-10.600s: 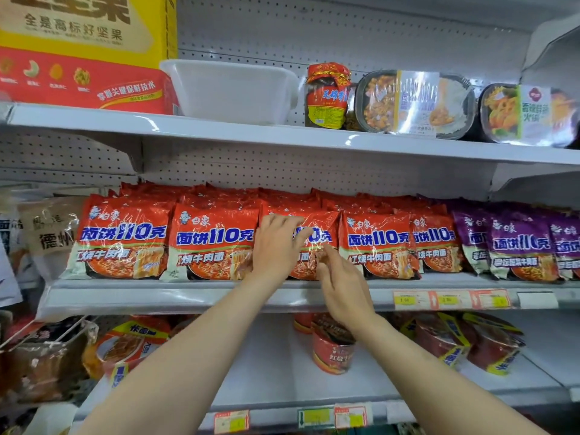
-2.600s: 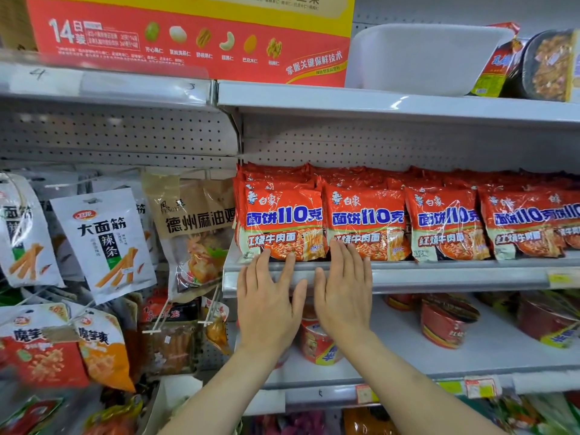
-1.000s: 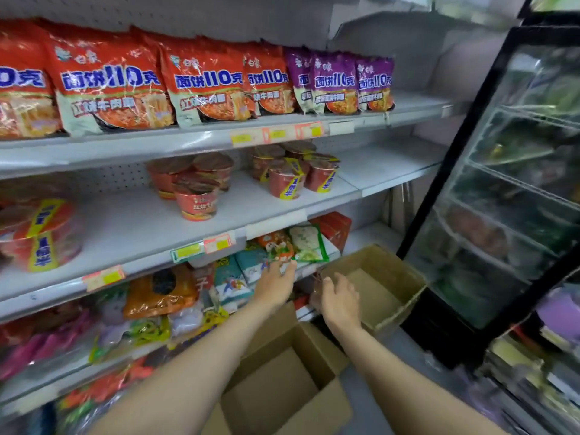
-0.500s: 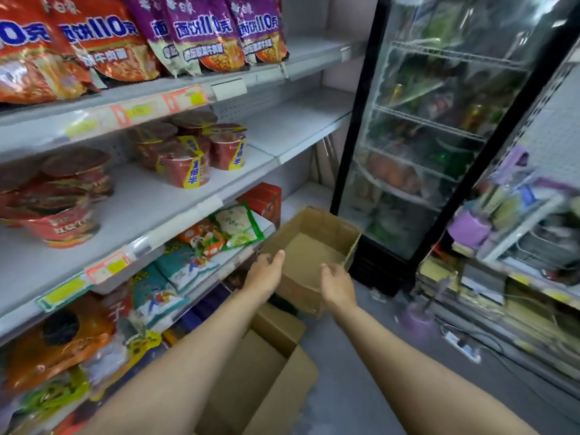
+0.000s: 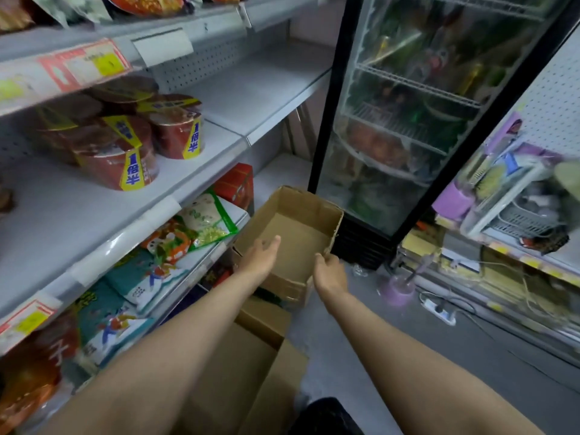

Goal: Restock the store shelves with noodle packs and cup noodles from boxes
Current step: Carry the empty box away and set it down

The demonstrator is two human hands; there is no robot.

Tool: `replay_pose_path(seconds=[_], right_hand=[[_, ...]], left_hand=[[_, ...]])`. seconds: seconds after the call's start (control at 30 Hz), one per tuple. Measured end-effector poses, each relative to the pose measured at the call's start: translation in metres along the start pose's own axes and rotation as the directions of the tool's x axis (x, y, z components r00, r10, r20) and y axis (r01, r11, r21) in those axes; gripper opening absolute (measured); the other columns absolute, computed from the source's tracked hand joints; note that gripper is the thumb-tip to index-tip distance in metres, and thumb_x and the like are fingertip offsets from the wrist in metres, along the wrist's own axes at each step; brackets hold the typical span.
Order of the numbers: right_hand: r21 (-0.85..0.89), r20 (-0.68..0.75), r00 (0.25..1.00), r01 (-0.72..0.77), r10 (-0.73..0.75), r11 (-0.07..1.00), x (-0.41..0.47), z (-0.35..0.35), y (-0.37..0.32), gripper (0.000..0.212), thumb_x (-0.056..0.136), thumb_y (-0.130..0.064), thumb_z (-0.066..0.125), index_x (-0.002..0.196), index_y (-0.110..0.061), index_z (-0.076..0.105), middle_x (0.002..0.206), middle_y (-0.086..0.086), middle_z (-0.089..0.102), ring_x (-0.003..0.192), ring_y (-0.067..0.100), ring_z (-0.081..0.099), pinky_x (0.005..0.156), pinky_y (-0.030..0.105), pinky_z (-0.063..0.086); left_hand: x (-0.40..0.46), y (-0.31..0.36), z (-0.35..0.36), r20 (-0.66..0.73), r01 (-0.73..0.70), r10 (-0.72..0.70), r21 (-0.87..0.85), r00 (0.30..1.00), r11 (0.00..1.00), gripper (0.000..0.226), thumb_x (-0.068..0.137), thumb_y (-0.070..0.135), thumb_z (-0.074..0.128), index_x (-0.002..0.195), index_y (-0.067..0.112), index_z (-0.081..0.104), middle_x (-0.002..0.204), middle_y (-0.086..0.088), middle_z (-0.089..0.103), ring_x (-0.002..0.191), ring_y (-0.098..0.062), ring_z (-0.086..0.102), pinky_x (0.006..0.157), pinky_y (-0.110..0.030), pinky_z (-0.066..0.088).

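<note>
An open brown cardboard box (image 5: pixel 301 208) stands on the floor by the shelves, and nothing shows inside it. My left hand (image 5: pixel 262 255) reaches over the box's near left side with fingers straight. At the box's near right edge my right hand (image 5: pixel 329 273) has its fingers curled on the rim. A second open cardboard box (image 5: pixel 248 368) lies nearer, under my forearms. Several red cup noodles (image 5: pixel 175 130) stand on the middle shelf (image 5: pixel 201 171) at the left. Noodle packs on the top shelf are mostly cut off.
A glass-door fridge (image 5: pixel 408 120) stands right behind the box. Snack bags (image 5: pixel 201 221) fill the lower shelf. Another shelf unit with household goods (image 5: pixel 514 196) is at the right, with a power strip (image 5: pixel 439 312) and a purple object (image 5: pixel 398 290) on the grey floor.
The view swung from the noodle shelf down and right to the floor. Both hands dropped to the far cardboard box; the right hand now curls on its rim.
</note>
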State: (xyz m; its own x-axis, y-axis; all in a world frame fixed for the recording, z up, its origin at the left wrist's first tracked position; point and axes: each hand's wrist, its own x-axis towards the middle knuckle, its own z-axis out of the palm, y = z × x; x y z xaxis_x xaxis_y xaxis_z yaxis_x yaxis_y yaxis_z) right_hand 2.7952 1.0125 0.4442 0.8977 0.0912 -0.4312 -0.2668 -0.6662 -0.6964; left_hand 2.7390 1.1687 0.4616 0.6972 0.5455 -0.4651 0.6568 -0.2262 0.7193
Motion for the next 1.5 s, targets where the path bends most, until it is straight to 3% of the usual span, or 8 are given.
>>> replay_pose_path(seconds=[0.13, 0.37, 0.47, 0.6, 0.73, 0.93, 1.23, 1.5], right_hand=[[-0.02, 0.032, 0.999, -0.032, 0.033, 0.999, 0.041, 0.014, -0.003, 0.058, 0.105, -0.047, 0.033, 0.15, -0.01, 0.039, 0.154, 0.013, 0.043, 0.135, 0.037, 0.046, 0.111, 0.048, 0.04], [-0.051, 0.117, 0.986, -0.117, 0.123, 0.992, 0.141, 0.032, -0.004, 0.058, 0.107, -0.04, 0.036, 0.156, -0.012, 0.026, 0.161, 0.014, 0.032, 0.14, 0.039, 0.04, 0.115, 0.047, 0.035], [-0.07, 0.132, 0.98, -0.143, 0.151, 0.987, 0.182, 0.029, -0.012, 0.055, 0.106, -0.039, 0.038, 0.151, -0.008, 0.036, 0.154, 0.018, 0.04, 0.135, 0.04, 0.044, 0.112, 0.045, 0.037], [-0.091, 0.131, 0.984, -0.106, 0.117, 0.99, 0.247, 0.019, -0.012, 0.048, 0.104, -0.037, 0.043, 0.136, -0.001, 0.048, 0.132, 0.021, 0.056, 0.121, 0.037, 0.054, 0.103, 0.041, 0.045], [-0.147, 0.147, 0.98, -0.11, 0.132, 0.983, 0.298, 0.021, -0.001, 0.048, 0.105, -0.037, 0.042, 0.138, -0.002, 0.048, 0.134, 0.017, 0.055, 0.124, 0.034, 0.052, 0.102, 0.036, 0.041], [-0.079, 0.139, 0.972, -0.181, 0.19, 0.98, 0.342, 0.037, 0.029, 0.063, 0.103, -0.055, 0.04, 0.152, -0.015, 0.038, 0.146, 0.014, 0.048, 0.133, 0.035, 0.047, 0.11, 0.043, 0.04], [-0.022, 0.155, 0.946, -0.286, 0.286, 0.958, 0.388, 0.062, 0.061, 0.063, 0.105, -0.049, 0.039, 0.155, -0.012, 0.032, 0.154, 0.016, 0.042, 0.14, 0.038, 0.041, 0.11, 0.044, 0.038], [-0.006, 0.089, 0.945, -0.316, 0.315, 0.949, 0.414, 0.094, 0.08, 0.057, 0.105, -0.046, 0.04, 0.15, -0.01, 0.038, 0.147, 0.017, 0.05, 0.135, 0.04, 0.048, 0.107, 0.048, 0.042]], left_hand=[[0.041, 0.0, 0.005, 0.004, 0.024, -0.025, 0.047, 1.0, 0.999, 0.066, 0.101, 0.063, 0.034, 0.147, 0.017, 0.045, 0.149, -0.011, 0.049, 0.136, -0.033, 0.046, 0.113, -0.047, 0.037], [0.129, 0.009, 0.024, 0.012, 0.143, -0.144, 0.011, 0.99, 0.99, 0.07, 0.099, 0.065, 0.035, 0.144, 0.015, 0.049, 0.147, -0.012, 0.052, 0.132, -0.034, 0.049, 0.111, -0.047, 0.04], [0.166, 0.024, 0.031, 0.006, 0.183, -0.183, 0.036, 0.983, 0.983, 0.069, 0.101, 0.061, 0.035, 0.151, 0.015, 0.042, 0.153, -0.013, 0.045, 0.138, -0.035, 0.044, 0.114, -0.046, 0.036], [0.224, 0.05, 0.054, 0.008, 0.203, -0.204, 0.072, 0.979, 0.976, 0.063, 0.104, 0.056, 0.033, 0.149, 0.013, 0.045, 0.154, -0.014, 0.044, 0.14, -0.035, 0.041, 0.114, -0.041, 0.032], [0.275, 0.046, 0.075, -0.002, 0.234, -0.234, 0.05, 0.972, 0.971, 0.064, 0.103, 0.055, 0.037, 0.152, 0.013, 0.041, 0.156, -0.014, 0.04, 0.143, -0.035, 0.037, 0.114, -0.041, 0.03], [0.339, 0.015, 0.093, -0.001, 0.229, -0.229, 0.035, 0.973, 0.973, 0.066, 0.1, 0.062, 0.036, 0.147, 0.017, 0.046, 0.147, -0.014, 0.05, 0.135, -0.037, 0.046, 0.111, -0.051, 0.038], [0.404, -0.02, 0.108, -0.067, 0.193, -0.191, 0.018, 0.979, 0.981, 0.078, 0.093, 0.068, 0.047, 0.154, 0.022, 0.03, 0.154, -0.014, 0.041, 0.14, -0.037, 0.04, 0.113, -0.055, 0.036], [0.453, -0.036, 0.119, -0.081, 0.16, -0.157, 0.036, 0.984, 0.986, 0.083, 0.094, 0.063, 0.051, 0.157, 0.017, 0.025, 0.159, -0.013, 0.031, 0.144, -0.036, 0.033, 0.116, -0.053, 0.032]])
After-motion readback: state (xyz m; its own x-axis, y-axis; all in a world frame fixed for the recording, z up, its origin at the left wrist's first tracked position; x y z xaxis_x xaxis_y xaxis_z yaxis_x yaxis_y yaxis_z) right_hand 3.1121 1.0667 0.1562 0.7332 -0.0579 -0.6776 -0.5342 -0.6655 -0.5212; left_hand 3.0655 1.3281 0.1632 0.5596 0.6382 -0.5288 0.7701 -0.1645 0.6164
